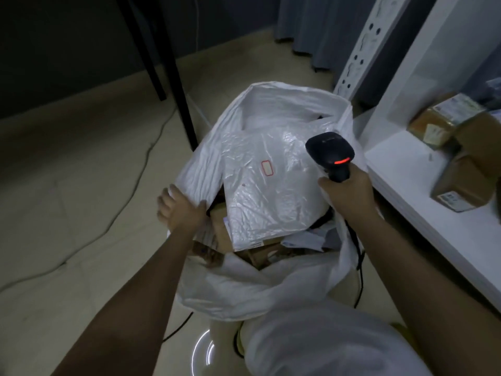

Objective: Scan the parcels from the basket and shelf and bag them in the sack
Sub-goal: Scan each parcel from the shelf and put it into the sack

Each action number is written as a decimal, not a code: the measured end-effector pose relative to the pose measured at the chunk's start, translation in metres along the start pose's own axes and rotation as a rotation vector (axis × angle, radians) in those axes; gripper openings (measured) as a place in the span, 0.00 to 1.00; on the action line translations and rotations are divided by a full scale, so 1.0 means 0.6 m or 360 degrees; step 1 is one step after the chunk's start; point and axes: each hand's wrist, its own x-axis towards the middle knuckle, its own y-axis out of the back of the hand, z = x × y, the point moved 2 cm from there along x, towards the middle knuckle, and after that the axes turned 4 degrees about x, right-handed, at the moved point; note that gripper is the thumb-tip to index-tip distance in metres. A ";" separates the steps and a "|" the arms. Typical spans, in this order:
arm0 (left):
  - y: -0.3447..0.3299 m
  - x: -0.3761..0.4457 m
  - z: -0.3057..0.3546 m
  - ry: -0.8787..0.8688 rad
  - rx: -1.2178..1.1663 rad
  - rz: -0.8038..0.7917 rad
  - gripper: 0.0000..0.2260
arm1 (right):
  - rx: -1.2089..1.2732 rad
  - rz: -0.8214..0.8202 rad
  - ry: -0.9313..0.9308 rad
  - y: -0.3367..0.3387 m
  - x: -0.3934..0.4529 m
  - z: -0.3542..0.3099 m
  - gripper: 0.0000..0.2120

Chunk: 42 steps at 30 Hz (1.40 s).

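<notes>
Head view, looking down into an open white sack (244, 289) standing on a pale tiled floor (81, 213). Left hand (180, 210) on the sack's left rim, fingers spread and fairly straight, thumb toward the opening; whether it pinches the plastic cannot be told. Right hand (345, 195) wrapped around the grip of a black handheld scanner (330, 153), held over the sack's right side, a red-orange bar lit on its head. Dark scanner cable (359, 256) hangs from below the hand along the sack's right edge. Topmost in the sack: a flat white plastic mailer parcel (271, 191), crinkled and shiny, with a small red-outlined rectangle (267, 168) projected on its surface. Under it, brown cardboard parcels (222, 232) and labelled packets, partly hidden. Right of the sack, a white shelf (406, 169) carrying brown taped boxes (461, 147) with paper labels, print too blurred to read. Perforated white upright (363, 47) behind the shelf; grey curtain (311, 23) in the back. Black table legs (173, 77) left of the sack, a thin cable (130, 191) trailing over the floor. Room dim. Person's white garment (325, 343) fills the lower edge.
</notes>
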 end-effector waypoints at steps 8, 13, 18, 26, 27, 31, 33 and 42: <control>0.104 -0.017 0.113 -0.0335 -0.0977 -0.0044 0.13 | 0.0106 0.0048 -0.0155 0.031 0.016 -0.064 0.04; 0.311 -0.049 0.275 -0.0562 -0.1642 0.0084 0.11 | 0.0653 0.0432 0.0186 0.136 0.040 -0.236 0.05; 0.393 -0.073 0.356 -0.0712 -0.1644 -0.0058 0.08 | 0.0465 0.0380 0.0133 0.169 0.031 -0.275 0.06; 0.504 -0.110 0.451 -0.0878 -0.1645 -0.0074 0.14 | 0.0622 0.0384 0.0286 0.246 0.017 -0.366 0.07; 0.503 -0.116 0.453 -0.0820 -0.1622 -0.0161 0.13 | 0.0542 0.0350 0.0242 0.246 0.013 -0.363 0.06; 0.563 -0.132 0.492 -0.0930 -0.1930 -0.0304 0.14 | 0.0847 0.0384 0.0384 0.288 0.013 -0.439 0.09; 0.585 -0.133 0.501 -0.1034 -0.1930 -0.0235 0.12 | 0.0926 0.0410 0.0555 0.311 0.013 -0.472 0.11; 0.565 -0.104 0.413 -0.0789 -0.0807 0.0200 0.16 | 0.0318 0.0758 0.0058 0.369 0.009 -0.336 0.11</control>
